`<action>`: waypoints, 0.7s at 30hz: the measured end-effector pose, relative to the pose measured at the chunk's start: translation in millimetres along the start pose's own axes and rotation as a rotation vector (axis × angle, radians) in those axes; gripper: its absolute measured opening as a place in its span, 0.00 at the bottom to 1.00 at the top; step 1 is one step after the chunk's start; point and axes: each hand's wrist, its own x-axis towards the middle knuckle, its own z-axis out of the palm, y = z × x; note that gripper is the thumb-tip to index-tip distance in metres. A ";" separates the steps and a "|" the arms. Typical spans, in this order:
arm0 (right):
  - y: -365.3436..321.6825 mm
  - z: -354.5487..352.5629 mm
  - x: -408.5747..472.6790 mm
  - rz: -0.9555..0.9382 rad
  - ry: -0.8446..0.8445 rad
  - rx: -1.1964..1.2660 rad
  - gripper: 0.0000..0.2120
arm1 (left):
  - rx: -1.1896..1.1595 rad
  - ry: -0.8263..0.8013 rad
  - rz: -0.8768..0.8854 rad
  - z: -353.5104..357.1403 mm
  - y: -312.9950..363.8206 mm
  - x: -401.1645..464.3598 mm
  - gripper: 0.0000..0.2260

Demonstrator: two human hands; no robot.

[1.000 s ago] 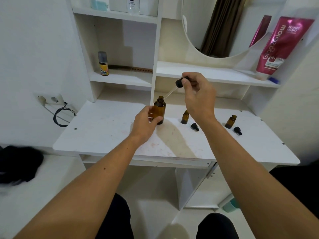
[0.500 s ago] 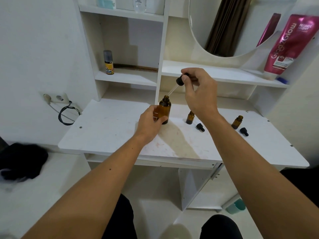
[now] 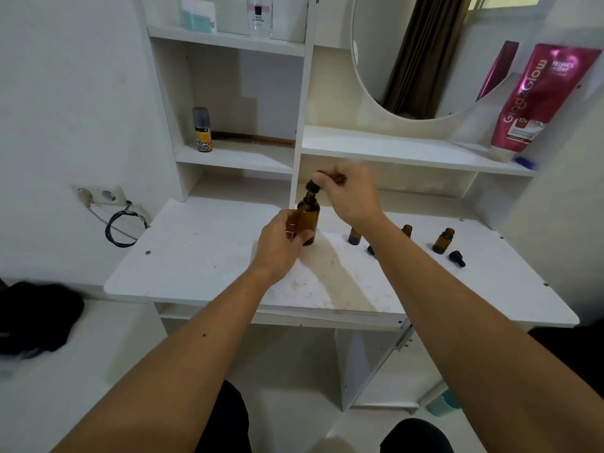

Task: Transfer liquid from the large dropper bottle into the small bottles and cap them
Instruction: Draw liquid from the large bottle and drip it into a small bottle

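Note:
The large amber dropper bottle point(image 3: 307, 220) stands on the white table point(image 3: 202, 256). My left hand point(image 3: 281, 243) grips its body. My right hand point(image 3: 351, 194) pinches the black dropper cap point(image 3: 313, 185) right over the bottle's neck; its glass tube is hidden inside the bottle. Three small amber bottles stand uncapped to the right: one point(image 3: 354, 235) by my right wrist, one point(image 3: 407, 230) partly behind my forearm, one point(image 3: 443, 240) further right. Two small black caps lie beside them, one point(image 3: 371, 250) against my forearm and one point(image 3: 457, 258) at the far right.
White shelves rise behind the table, holding a small yellow-labelled spray can point(image 3: 202, 129) and a comb point(image 3: 258, 139). A pink tube point(image 3: 536, 99) leans on the right shelf under a round mirror point(image 3: 418, 57). A wall socket with a cable point(image 3: 104, 204) is at left.
My right hand has lowered the dropper from above into the large bottle's neck; the glass tube, visible before, is now inside. My left hand kept its hold on the bottle.

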 end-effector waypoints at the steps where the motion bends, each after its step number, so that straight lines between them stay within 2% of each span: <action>1: 2.1 2.2 0.1 0.015 0.006 0.007 0.08 | -0.001 0.001 0.002 -0.1 -0.2 0.0 0.21; 9: 0.2 9.8 0.9 0.043 0.016 0.020 0.07 | -0.009 -0.002 -0.005 0.6 -0.6 1.4 0.21; 16: -3.0 5.0 -1.0 -0.005 -0.001 0.036 0.10 | 0.015 0.005 -0.014 2.2 -2.9 2.5 0.22; 21: -10.3 -8.0 2.3 -0.055 0.054 0.083 0.08 | 0.034 0.013 -0.033 2.7 -0.6 0.6 0.23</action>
